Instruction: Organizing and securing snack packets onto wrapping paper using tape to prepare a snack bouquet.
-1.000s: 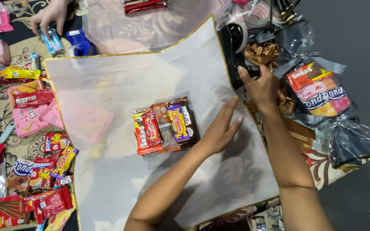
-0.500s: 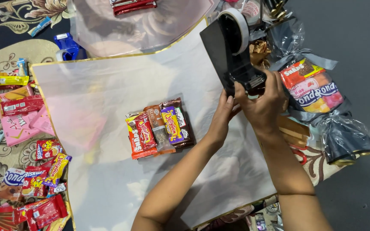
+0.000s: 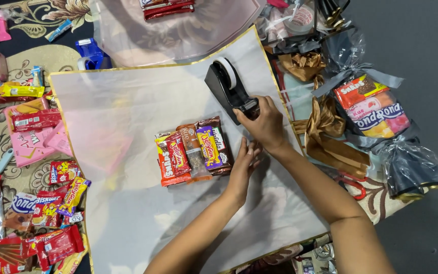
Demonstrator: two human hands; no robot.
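While the bundle of snack packs (image 3: 193,151) lies in the middle of the clear wrapping sheet (image 3: 128,116), the left hand (image 3: 244,165) rests flat and loose at its 3 o'clock edge, touching it and gripping nothing. Just up at 1 o'clock from the bundle, the right hand (image 3: 265,124) is wrapped around the front end of the black tape holder (image 3: 227,89).
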